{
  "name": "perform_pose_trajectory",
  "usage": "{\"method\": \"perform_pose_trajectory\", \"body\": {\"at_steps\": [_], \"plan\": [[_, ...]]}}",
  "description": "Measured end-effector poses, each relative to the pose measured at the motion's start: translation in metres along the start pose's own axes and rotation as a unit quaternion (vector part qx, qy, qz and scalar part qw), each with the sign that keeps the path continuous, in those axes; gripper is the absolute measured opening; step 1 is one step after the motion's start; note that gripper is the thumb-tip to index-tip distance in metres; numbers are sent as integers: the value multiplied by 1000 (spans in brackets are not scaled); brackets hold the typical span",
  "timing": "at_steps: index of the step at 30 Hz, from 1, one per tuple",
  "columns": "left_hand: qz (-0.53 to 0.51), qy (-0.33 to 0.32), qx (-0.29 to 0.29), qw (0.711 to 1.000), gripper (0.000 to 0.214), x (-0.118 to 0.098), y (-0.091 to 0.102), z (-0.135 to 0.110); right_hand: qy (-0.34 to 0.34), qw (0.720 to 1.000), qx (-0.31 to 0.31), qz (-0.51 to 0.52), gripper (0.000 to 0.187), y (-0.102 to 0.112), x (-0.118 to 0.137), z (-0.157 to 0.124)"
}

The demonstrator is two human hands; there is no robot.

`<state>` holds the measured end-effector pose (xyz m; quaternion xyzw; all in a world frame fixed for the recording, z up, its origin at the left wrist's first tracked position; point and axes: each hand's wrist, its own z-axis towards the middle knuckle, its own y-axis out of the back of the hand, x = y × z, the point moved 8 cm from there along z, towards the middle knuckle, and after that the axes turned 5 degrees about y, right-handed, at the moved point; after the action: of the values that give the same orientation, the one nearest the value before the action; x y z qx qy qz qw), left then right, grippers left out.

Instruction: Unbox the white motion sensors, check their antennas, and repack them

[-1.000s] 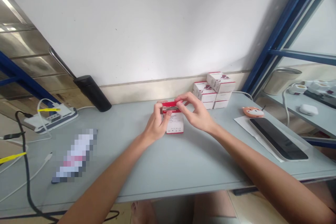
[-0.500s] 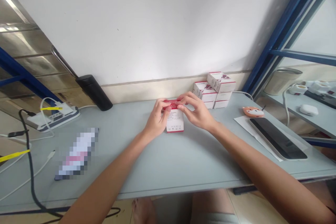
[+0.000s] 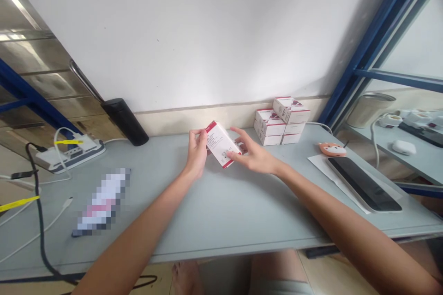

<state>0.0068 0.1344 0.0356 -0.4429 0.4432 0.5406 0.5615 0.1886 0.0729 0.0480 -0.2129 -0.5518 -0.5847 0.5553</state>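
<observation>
A small white cardboard box [image 3: 221, 144] with red ends and fine print is held tilted above the grey desk, its upper end leaning left. My left hand [image 3: 197, 151] grips its upper left edge, thumb on the near side and the other fingers partly hidden behind it. At the lower right corner is my right hand [image 3: 254, 153], thumb against the printed face and fingers curved around the far side. Several matching boxes [image 3: 270, 122] are stacked by the wall, just beyond my right hand.
On the right lie a phone [image 3: 363, 183] on white paper and an orange animal-faced item [image 3: 332, 149]. At left are a power strip [image 3: 72, 154], a black cylinder [image 3: 126, 122], loose cables [image 3: 41, 235] and a blurred-out item [image 3: 102, 203]. The desk [image 3: 242, 221] meets the wall behind.
The box was upright with both hands pinching its red top. Now it is tilted to the left, and my right hand has moved down to its lower right corner.
</observation>
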Motion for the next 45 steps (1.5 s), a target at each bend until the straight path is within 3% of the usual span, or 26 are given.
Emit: {"method": "perform_pose_trajectory", "body": {"at_steps": [4,8,12,16,22,25,30,33,41,45], "plan": [[-14,11,4,1000,37,4,2,5,13,1000,-19,-8,78,2,4,2],[-4,-38,26,999,36,-9,8,10,60,981,-82,-167,72,13,3,3],[70,-119,104,985,53,-32,0,-2,89,945,-134,-286,71,27,1,4],[275,-233,133,923,54,-46,-15,-21,108,920,-145,-348,63,32,0,4],[474,-297,46,828,46,-43,-10,-18,108,889,-173,-410,53,43,-3,4],[538,-279,13,795,39,-35,0,-8,107,874,-204,-428,45,55,0,3],[568,-235,-17,788,38,-26,25,8,104,863,-241,-432,39,63,8,0],[573,-220,-9,789,38,-23,30,13,105,855,-242,-446,37,62,10,-1],[551,-206,122,799,56,-6,22,15,58,810,-276,-514,40,83,-2,-3],[550,-198,144,798,55,1,24,16,31,792,-282,-541,44,92,-12,-4]]}}
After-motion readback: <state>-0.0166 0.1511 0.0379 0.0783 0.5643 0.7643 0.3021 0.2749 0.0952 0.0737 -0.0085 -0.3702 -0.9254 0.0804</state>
